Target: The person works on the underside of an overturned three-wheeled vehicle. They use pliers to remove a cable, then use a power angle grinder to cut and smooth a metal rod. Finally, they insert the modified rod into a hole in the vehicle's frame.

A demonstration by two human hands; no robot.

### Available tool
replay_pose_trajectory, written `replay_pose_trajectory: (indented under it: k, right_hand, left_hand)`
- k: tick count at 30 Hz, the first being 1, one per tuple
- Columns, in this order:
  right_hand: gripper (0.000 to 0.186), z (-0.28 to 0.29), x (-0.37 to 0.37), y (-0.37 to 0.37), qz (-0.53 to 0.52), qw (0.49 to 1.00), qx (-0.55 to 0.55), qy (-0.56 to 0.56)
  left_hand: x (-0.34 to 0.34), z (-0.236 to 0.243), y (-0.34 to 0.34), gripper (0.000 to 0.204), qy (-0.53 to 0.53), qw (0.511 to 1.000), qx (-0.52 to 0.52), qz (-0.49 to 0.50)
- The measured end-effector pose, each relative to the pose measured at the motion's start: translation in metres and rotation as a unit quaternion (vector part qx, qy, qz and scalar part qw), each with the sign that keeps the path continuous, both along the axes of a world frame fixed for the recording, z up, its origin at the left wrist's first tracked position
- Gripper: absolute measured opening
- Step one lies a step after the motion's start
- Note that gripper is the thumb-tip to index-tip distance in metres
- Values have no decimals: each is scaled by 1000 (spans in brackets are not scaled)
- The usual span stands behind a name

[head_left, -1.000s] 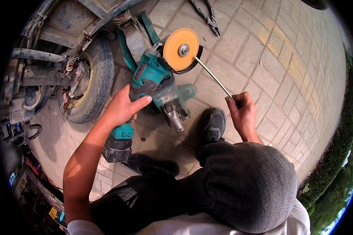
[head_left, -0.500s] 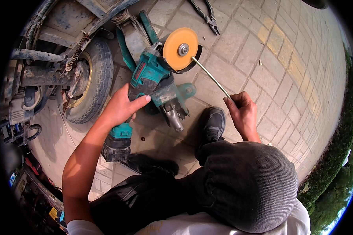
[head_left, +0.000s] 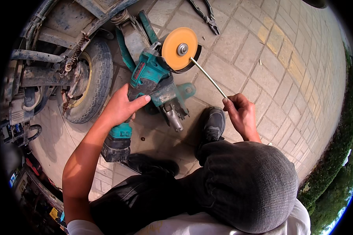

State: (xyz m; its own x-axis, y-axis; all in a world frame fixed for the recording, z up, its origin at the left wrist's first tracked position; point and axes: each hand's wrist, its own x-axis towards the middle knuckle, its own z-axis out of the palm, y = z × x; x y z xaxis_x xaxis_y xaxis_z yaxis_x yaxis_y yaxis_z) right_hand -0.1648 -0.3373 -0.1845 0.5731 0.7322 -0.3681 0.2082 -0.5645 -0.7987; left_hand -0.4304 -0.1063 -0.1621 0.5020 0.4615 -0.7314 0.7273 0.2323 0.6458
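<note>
My left hand [head_left: 125, 105] is wrapped round the body of a teal and black cordless angle grinder [head_left: 147, 72], its battery pack pointing back toward me. The grinder carries an orange disc [head_left: 172, 41] with a metal nut at its centre, and a dark guard curves behind the disc. In my right hand [head_left: 242, 113], one end of a thin metal rod [head_left: 210, 78] is pinched between the fingers. The rod's far end meets the disc's lower right face or edge. Beside the grinder lies a worn teal metal part with a bare steel fitting [head_left: 173, 119].
Pliers [head_left: 208, 18] lie open on the brick paving [head_left: 239, 47] at the far side. A vehicle's wheel [head_left: 96, 82] and rusty frame stand at the left. Another worn teal part [head_left: 125, 51] rests behind the grinder. My right shoe [head_left: 213, 123] is close to the steel fitting.
My right hand and the rod have shifted very slightly left. The disc has tilted or moved a touch left too. My left hand keeps its hold on the grinder.
</note>
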Motion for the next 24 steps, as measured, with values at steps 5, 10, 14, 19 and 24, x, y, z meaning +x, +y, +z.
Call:
replay_pose_trajectory:
  k: [5, 10, 14, 19, 24]
  right_hand:
    - [21, 5, 0, 3, 16, 1000, -18, 16]
    - [29, 10, 2, 5, 49, 998, -36, 18]
    - [33, 18, 2, 10, 48, 994, -83, 57]
    - [32, 12, -1, 8, 50, 993, -74, 80]
    - [26, 5, 0, 1, 26, 999, -38, 22]
  left_hand:
    - [-1, 0, 0, 57, 1, 1000, -6, 2]
    - [-1, -1, 0, 57, 2, 1000, -1, 0]
    - [-1, -3, 0, 56, -5, 1000, 3, -4]
    - [-2, 1, -1, 54, -8, 1000, -8, 10]
    - [-1, -1, 0, 53, -10, 1000, -4, 3]
